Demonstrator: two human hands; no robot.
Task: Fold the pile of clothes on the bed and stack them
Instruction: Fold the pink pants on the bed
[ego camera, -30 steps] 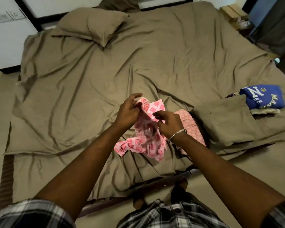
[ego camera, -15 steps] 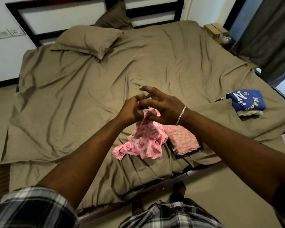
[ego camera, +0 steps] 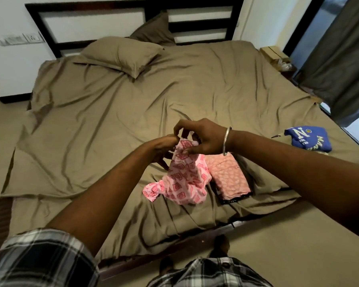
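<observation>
Pink patterned garment [ego camera: 182, 181]: held above the bed [ego camera: 112, 125], top edge pinched by right hand [ego camera: 203, 139] and left hand [ego camera: 164, 148]. Folded pink garment [ego camera: 228, 175]: on the bed, just beside it. Folded blue garment [ego camera: 308, 138]: far right.

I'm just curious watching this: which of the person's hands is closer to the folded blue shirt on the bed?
The right hand. It holds the pink patterned cloth on the side toward the blue shirt; the left hand grips the cloth's far side, farther away.
</observation>
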